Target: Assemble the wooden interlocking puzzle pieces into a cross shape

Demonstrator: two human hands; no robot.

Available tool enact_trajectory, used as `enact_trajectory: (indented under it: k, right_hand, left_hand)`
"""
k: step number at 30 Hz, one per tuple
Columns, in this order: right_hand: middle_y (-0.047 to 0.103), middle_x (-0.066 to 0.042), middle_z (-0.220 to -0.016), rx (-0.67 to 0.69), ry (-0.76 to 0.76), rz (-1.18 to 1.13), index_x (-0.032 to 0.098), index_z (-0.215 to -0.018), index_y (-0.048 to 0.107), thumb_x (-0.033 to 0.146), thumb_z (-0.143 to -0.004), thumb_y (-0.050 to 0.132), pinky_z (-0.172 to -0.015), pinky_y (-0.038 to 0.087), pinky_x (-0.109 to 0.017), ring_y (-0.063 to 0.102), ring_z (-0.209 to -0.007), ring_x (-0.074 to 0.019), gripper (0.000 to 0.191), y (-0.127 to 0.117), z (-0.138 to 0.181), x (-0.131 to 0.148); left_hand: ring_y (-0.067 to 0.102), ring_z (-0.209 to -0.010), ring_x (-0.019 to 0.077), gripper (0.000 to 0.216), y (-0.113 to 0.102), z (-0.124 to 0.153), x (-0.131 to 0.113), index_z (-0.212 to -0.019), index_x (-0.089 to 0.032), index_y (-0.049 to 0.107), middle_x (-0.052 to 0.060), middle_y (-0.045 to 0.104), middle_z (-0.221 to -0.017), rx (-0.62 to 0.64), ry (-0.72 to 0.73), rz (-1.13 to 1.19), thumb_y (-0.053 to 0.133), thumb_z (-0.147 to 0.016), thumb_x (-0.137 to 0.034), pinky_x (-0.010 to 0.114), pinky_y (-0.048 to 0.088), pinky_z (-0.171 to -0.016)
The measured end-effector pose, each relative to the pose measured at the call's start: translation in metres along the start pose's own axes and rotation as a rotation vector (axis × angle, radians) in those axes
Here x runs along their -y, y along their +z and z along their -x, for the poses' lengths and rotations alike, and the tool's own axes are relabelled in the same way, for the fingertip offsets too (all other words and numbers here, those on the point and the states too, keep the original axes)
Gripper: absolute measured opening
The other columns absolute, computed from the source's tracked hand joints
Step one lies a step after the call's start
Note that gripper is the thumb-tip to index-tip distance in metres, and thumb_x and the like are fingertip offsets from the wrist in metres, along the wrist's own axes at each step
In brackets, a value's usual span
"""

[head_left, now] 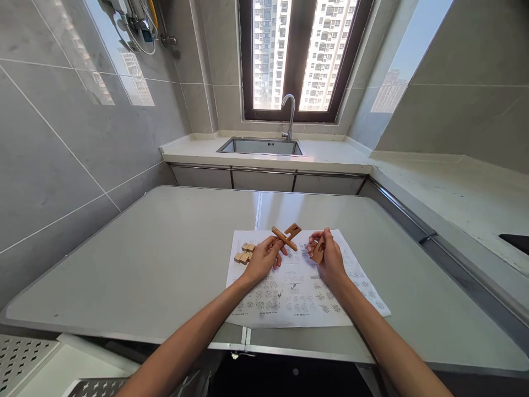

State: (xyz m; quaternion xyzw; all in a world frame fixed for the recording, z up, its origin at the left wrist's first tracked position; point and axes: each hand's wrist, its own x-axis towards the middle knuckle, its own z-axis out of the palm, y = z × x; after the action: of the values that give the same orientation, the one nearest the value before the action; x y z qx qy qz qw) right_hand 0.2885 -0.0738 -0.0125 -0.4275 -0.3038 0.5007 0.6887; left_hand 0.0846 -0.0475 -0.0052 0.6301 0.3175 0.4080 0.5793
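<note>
- Fingers of the left hand [262,258]: thumb and forefinger pinching a wooden bar [285,238] and a flat wooden strip [294,229]. Other fingers loosely curled below.
- Bar and strip cross at an angle, held up over the far part of the sheet, left of its middle. Can't tell whether they're interlocked.
- Strip has a dark mark or cutout towards its outer end; too small to say which.
- Fingers of the right hand [332,259] bent round a brown wooden piece [318,251], gripping it; exact finger contact partly hidden. Piece is tilted, over the sheet's far right part, apart from the bar.
- Small wooden blocks [243,255] clustered near the sheet's far left corner, just beside the left hand.
- Printed sheet [289,309] under both hands: rows of small diagrams, a few handwritten ticks. Lies across the worktop's centre seam, close to the near edge.
- Worktop [124,264]: pale, dark gap along its right edge.
- Beyond its far edge: counter [185,148] with sink [264,146], tap [291,116], window [306,55] behind.
</note>
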Motion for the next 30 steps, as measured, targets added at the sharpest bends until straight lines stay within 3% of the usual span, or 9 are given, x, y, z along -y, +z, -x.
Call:
enact_trajectory:
  k: [4,12,16,19,23,30]
  right_hand:
    - [0.063,-0.001,-0.076,-0.036,0.045,-0.12,0.021,-0.081,0.064,0.072,-0.087,0.066,-0.059,0.054,-0.029,0.062,-0.064,-0.0152,0.052,-0.008,-0.011,-0.004]
    - [0.042,0.005,-0.059,0.018,0.053,-0.13,0.022,-0.074,0.057,0.08,-0.087,0.059,-0.039,0.033,-0.023,0.041,-0.047,-0.0099,0.06,-0.011,-0.015,-0.006]
    - [0.037,0.008,-0.057,0.024,0.12,-0.183,0.021,-0.079,0.059,0.07,-0.085,0.07,-0.035,0.025,-0.022,0.031,-0.042,-0.0075,0.051,-0.013,-0.015,-0.005]
    - [0.04,0.01,-0.059,-0.013,0.127,-0.224,0.02,-0.084,0.062,0.057,-0.083,0.079,-0.034,0.027,-0.019,0.025,-0.041,-0.0048,0.041,-0.016,-0.017,-0.007]
    - [0.044,0.008,-0.067,0.014,0.125,-0.277,0.02,-0.087,0.064,0.046,-0.079,0.086,-0.037,0.034,-0.017,0.029,-0.045,-0.0037,0.035,-0.017,-0.02,-0.005]
    - [0.048,0.006,-0.073,0.065,0.103,-0.259,0.022,-0.092,0.068,0.045,-0.08,0.085,-0.04,0.04,-0.017,0.037,-0.05,-0.0047,0.031,-0.014,-0.018,0.0]
  left_hand:
    - [0.056,-0.052,0.0087,0.045,0.001,0.001,-0.002,-0.105,-0.016,0.064,0.004,0.069,-0.091,0.032,-0.011,-0.063,0.055,-0.098,-0.06,0.023,0.042,-0.047]
    - [0.056,-0.053,0.0092,0.043,-0.001,0.003,-0.001,-0.106,-0.017,0.066,0.004,0.071,-0.09,0.055,0.007,-0.168,0.052,-0.1,-0.057,0.023,0.042,-0.05]
    - [0.056,-0.052,0.0095,0.044,-0.002,0.002,0.001,-0.107,-0.017,0.067,0.005,0.072,-0.09,0.049,0.008,-0.192,0.052,-0.1,-0.058,0.023,0.042,-0.05]
    - [0.057,-0.053,0.0097,0.043,-0.002,0.003,0.0,-0.104,-0.017,0.065,0.006,0.072,-0.091,0.057,0.008,-0.204,0.051,-0.101,-0.057,0.022,0.043,-0.05]
    - [0.057,-0.054,0.0101,0.041,-0.002,0.005,-0.004,-0.102,-0.017,0.065,0.006,0.073,-0.093,0.072,0.021,-0.244,0.05,-0.102,-0.055,0.023,0.043,-0.052]
    - [0.058,-0.056,0.0114,0.043,-0.002,0.007,-0.004,-0.105,-0.017,0.067,0.006,0.073,-0.092,0.084,-0.004,-0.295,0.051,-0.102,-0.056,0.023,0.043,-0.054]
